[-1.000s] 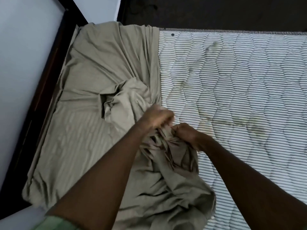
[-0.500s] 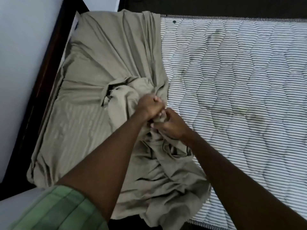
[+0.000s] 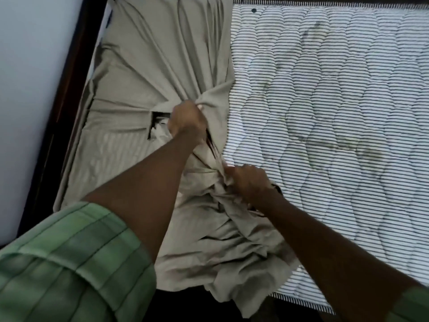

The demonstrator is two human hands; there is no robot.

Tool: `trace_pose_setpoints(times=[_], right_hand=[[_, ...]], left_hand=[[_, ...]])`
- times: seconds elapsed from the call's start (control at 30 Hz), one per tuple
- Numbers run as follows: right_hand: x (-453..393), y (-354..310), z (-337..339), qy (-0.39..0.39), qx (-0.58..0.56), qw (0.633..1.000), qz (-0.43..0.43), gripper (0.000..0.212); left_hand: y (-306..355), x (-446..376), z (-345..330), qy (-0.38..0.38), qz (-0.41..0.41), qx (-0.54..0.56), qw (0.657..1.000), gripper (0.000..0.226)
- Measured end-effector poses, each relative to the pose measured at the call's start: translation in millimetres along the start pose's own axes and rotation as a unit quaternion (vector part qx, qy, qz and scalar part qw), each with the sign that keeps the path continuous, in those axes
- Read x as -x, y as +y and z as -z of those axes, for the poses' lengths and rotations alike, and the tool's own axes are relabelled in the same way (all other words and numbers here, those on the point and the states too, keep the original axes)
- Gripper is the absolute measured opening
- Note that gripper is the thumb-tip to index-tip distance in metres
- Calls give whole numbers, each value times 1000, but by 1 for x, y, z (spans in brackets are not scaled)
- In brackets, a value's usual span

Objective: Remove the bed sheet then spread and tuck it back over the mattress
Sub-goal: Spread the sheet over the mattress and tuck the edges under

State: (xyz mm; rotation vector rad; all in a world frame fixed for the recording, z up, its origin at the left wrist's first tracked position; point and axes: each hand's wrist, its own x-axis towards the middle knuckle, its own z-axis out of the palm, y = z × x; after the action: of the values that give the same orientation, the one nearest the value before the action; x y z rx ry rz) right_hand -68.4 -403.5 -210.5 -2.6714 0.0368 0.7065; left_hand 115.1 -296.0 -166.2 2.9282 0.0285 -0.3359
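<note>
Striped quilted mattress [image 3: 325,112] bare across right side, faint stains mid-surface; olive-grey bed sheet [image 3: 144,73] covers only the left part, pulled into folds toward centre, bunched heap at near edge spilling over the mattress side; dark wooden bed frame [image 3: 69,89] along left, pale wall [image 3: 30,66] beyond it; left hand [image 3: 186,122] clenched on a gather of sheet, farther out; right hand [image 3: 249,180] gripping bunched sheet nearer; green plaid sleeve [image 3: 69,263] on left arm
</note>
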Motion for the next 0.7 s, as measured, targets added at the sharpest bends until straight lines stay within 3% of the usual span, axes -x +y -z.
trace_pose_setpoints(times=[0.1,0.2,0.27,0.37,0.43,0.5,0.57,0.63,0.7], right_hand=[[3,16,18,-58,94,993,-50,27],[3,29,32,-166,209,954,-137,26],[5,33,34,-240,252,918,-189,30],[6,40,36,-259,262,903,-221,30],[3,47,35,-242,237,912,-231,31],[-2,50,31,-152,164,949,-220,35],[-9,40,31,24,31,984,-173,39],[-19,20,34,155,-141,970,-127,46],[-29,-4,40,169,-268,938,-140,51]], left_hand=[[-13,-12,-3,-50,85,121,988,46],[-10,-16,-1,-53,176,316,931,48],[-1,-21,7,-10,242,468,850,41],[12,-28,19,39,311,647,695,20],[11,-24,16,50,319,676,662,26],[9,-13,11,37,310,646,697,36],[5,-6,1,-29,254,606,753,45],[1,-5,-6,-121,176,549,808,49],[-1,-5,-12,-168,63,399,899,46]])
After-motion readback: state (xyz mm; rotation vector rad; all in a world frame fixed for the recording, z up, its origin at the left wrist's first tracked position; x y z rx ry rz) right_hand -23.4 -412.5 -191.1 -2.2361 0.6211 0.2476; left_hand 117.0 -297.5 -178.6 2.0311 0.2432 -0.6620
